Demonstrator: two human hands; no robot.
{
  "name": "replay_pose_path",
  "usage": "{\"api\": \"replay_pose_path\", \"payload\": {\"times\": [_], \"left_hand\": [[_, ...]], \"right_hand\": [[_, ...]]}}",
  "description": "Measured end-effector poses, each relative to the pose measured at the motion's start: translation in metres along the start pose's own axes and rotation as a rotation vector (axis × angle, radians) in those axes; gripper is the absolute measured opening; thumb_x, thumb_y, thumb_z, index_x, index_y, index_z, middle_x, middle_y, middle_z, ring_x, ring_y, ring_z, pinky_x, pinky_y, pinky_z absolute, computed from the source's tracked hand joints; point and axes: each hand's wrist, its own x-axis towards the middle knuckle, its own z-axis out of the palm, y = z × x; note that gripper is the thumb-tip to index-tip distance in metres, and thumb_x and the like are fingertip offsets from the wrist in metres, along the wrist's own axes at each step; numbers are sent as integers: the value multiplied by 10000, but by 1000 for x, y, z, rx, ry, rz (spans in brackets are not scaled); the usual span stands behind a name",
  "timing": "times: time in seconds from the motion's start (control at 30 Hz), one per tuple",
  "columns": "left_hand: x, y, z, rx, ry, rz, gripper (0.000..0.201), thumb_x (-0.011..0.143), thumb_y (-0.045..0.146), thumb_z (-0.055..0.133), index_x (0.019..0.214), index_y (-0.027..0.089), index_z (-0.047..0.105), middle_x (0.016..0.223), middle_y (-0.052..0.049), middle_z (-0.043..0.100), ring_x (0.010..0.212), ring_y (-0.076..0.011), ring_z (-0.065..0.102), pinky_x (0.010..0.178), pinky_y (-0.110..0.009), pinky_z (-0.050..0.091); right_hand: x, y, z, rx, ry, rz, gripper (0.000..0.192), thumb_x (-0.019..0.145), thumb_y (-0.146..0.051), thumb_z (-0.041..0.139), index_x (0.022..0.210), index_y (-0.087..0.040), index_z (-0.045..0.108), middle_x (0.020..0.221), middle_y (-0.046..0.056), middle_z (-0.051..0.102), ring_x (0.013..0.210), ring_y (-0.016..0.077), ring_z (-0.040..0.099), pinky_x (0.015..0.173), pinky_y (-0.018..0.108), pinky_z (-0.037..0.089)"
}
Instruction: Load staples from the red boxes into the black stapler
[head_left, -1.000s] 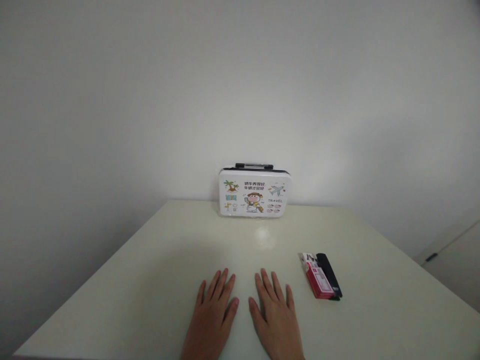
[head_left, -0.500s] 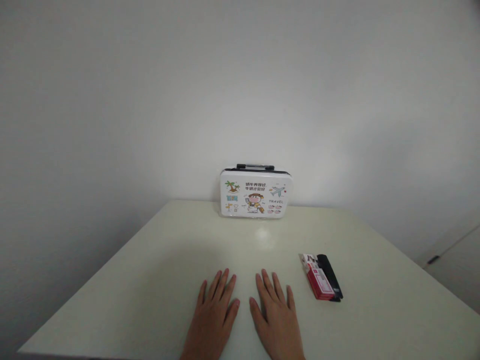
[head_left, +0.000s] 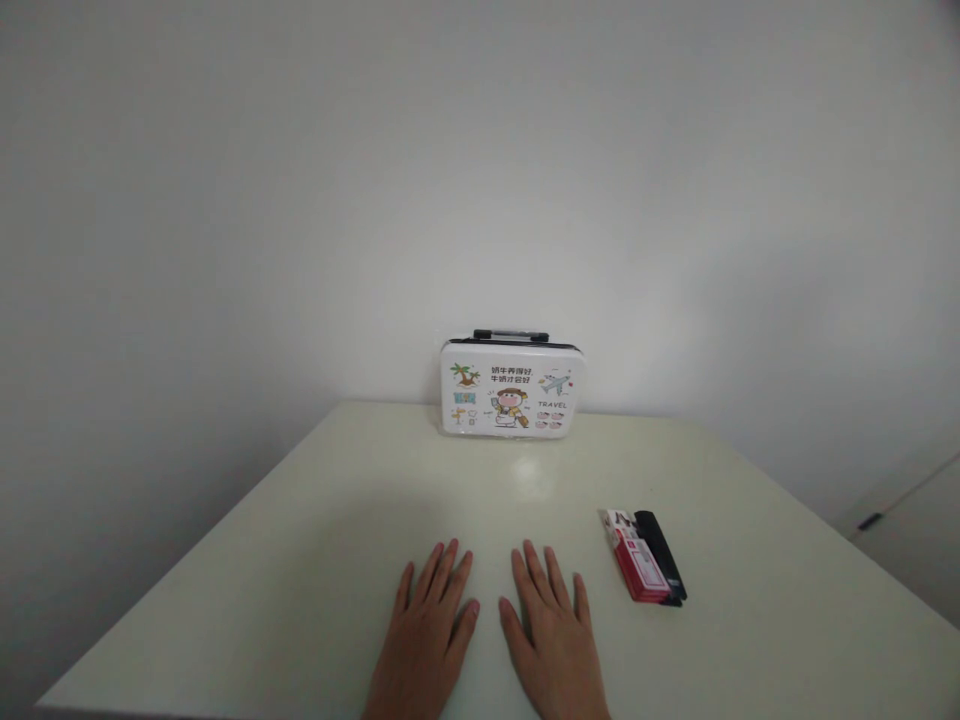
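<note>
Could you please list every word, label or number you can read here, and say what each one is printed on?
"TRAVEL": on the front of the white case, lower right, under a small aeroplane picture.
Two lines of Chinese characters at the top middle of the case: too small to read reliably.
Print on the red card box beside the black object, near the right hand: too blurred to read.

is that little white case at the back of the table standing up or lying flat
Standing up. The case rests on its long bottom edge at the far side of the table, its printed face toward the camera and its black handle on top.
</note>
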Motion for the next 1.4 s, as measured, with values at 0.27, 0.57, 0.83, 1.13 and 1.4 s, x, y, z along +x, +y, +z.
{"api": "replay_pose_path", "payload": {"times": [0.27, 0.57, 0.83, 1.13, 1.4], "left_hand": [[-1, 0, 2, -3, 4, -3, 555, 1067, 434, 340, 1601, 374, 201, 1673, 31, 243, 1544, -240, 244, 1219, -583, 301], [-2, -1, 1, 2, 24, 7, 564, 1061, 430, 353, 1601, 376, 202, 1669, 29, 259, 1537, -246, 264, 1214, -568, 306], [-1, 0, 1, -5, 11, 1, 569, 1066, 419, 346, 1606, 372, 174, 1673, 24, 249, 1543, -248, 246, 1220, -573, 296], [-2, -1, 3, -12, 11, 5, 567, 1067, 421, 339, 1606, 369, 171, 1673, 26, 247, 1541, -254, 253, 1216, -585, 298], [-1, -1, 2, -2, 22, 6, 562, 1065, 431, 347, 1602, 379, 188, 1667, 38, 270, 1536, -243, 267, 1218, -567, 297]], "right_hand": [[-1, 0, -3, -5, -18, -7, 612, 1043, -567, 275, 1600, -318, 228, 1661, -38, 143, 1556, 294, 126, 1227, 657, 171], [0, 1, -2, 0, -2, -17, 609, 1044, -571, 281, 1599, -324, 239, 1662, -32, 167, 1556, 292, 130, 1230, 651, 175], [-1, 1, -2, -5, -5, -12, 611, 1041, -569, 295, 1598, -324, 248, 1663, -23, 175, 1554, 300, 139, 1230, 650, 172], [-1, 2, -2, 7, 1, -17, 601, 1043, -560, 302, 1597, -331, 250, 1662, -19, 196, 1553, 305, 146, 1230, 650, 169], [-1, 1, -3, 12, -11, -14, 605, 1042, -561, 304, 1596, -324, 252, 1662, -19, 189, 1555, 301, 136, 1234, 647, 156]]}}
